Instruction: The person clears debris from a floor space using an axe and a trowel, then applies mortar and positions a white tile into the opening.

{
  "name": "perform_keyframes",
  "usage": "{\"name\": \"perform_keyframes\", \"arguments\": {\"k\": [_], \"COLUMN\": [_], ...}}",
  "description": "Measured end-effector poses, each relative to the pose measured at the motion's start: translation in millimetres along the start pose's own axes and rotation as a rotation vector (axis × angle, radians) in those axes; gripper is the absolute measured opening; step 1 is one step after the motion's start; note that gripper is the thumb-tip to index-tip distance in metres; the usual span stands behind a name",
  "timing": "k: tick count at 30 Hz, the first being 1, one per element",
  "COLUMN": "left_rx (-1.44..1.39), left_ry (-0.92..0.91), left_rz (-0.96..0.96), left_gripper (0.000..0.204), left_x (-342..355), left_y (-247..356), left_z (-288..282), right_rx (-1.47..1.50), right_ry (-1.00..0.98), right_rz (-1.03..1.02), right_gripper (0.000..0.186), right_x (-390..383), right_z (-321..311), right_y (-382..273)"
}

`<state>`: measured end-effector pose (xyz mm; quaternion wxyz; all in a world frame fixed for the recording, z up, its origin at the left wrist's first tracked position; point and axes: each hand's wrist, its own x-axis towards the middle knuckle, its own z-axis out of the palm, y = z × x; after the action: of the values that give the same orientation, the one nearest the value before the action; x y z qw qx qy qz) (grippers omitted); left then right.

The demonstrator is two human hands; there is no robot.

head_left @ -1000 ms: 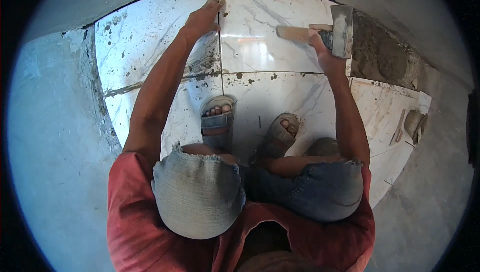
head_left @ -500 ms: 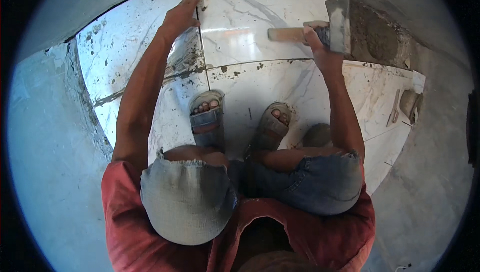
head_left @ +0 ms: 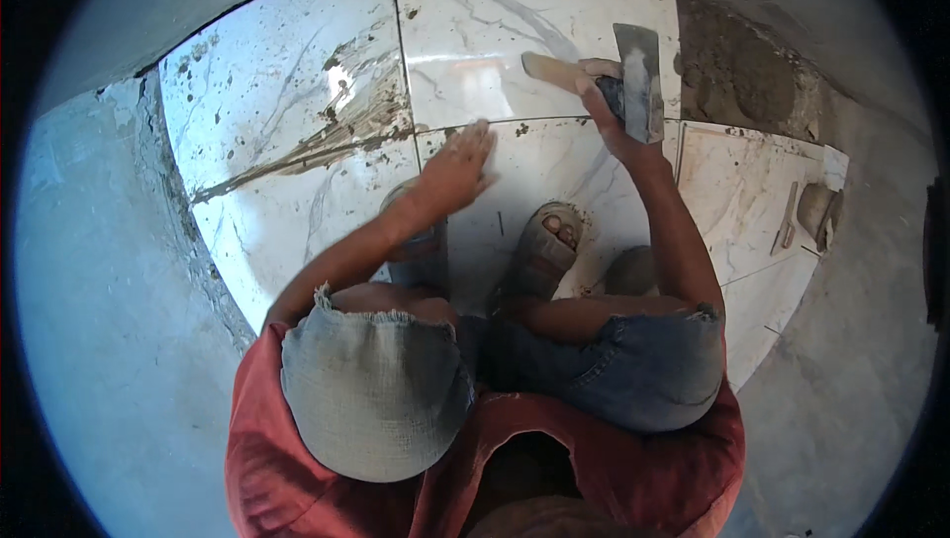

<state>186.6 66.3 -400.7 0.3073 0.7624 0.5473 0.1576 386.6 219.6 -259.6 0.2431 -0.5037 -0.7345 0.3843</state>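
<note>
My right hand (head_left: 614, 117) is closed around a trowel (head_left: 641, 83), near where its grey metal blade meets the handle. The pale wooden handle points left, and the blade stands to the right of my fingers. The trowel is over the large white marbled tile (head_left: 455, 23) at the far middle. My left hand (head_left: 457, 170) holds nothing; its slightly blurred fingers stretch out by the joint between that tile and the nearer tile (head_left: 475, 206). Whether the fingertips touch the surface I cannot tell.
Wet mortar (head_left: 346, 127) smears the joint between the left tiles. A bare mortar bed (head_left: 737, 68) lies at the far right beside the wall. Farther right, a thin tool (head_left: 788, 216) rests next to a grey bowl-like object (head_left: 816, 211). My sandalled feet (head_left: 544, 251) stand on the tiles.
My left hand has come off the far joint on the left and moved nearer and to the right. The trowel in my right hand has shifted slightly left and nearer, tilting.
</note>
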Motion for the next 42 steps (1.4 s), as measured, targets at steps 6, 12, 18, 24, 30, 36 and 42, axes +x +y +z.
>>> {"name": "perform_keyframes", "arguments": {"k": [6, 12, 18, 24, 30, 36, 42], "left_rx": [0.169, 0.206, 0.261, 0.277, 0.259, 0.246, 0.232], "left_ry": [-0.001, 0.019, -0.018, -0.022, -0.024, -0.029, -0.025], "left_rz": [-0.036, -0.070, -0.091, -0.078, -0.072, -0.094, -0.092], "left_gripper": [0.077, 0.078, 0.076, 0.077, 0.077, 0.076, 0.077], "left_x": [-7.0, -3.8, -6.0, -4.0, -4.3, -2.7, -4.6], "left_y": [13.6, 23.4, 22.9, 23.4, 23.9, 22.1, 23.6], "left_z": [19.7, 16.7, 19.0, 16.8, 18.9, 17.4, 16.8], "right_rx": [-0.101, -0.022, 0.007, 0.143, 0.012, -0.028, 0.034], "right_ry": [-0.149, -0.097, -0.081, -0.064, -0.102, -0.102, -0.067], "right_rz": [0.046, -0.161, -0.203, -0.002, 0.096, 0.119, -0.086], "right_gripper": [0.018, 0.021, 0.022, 0.019, 0.018, 0.021, 0.021], "right_x": [-4.2, -4.7, -0.1, 12.3, 11.5, 8.1, 14.4], "right_z": [10.3, 7.8, 18.7, 14.3, 6.9, 8.7, 10.4], "right_y": [-3.5, -9.0, -5.9, -7.6, -13.1, -12.3, -10.3]}}
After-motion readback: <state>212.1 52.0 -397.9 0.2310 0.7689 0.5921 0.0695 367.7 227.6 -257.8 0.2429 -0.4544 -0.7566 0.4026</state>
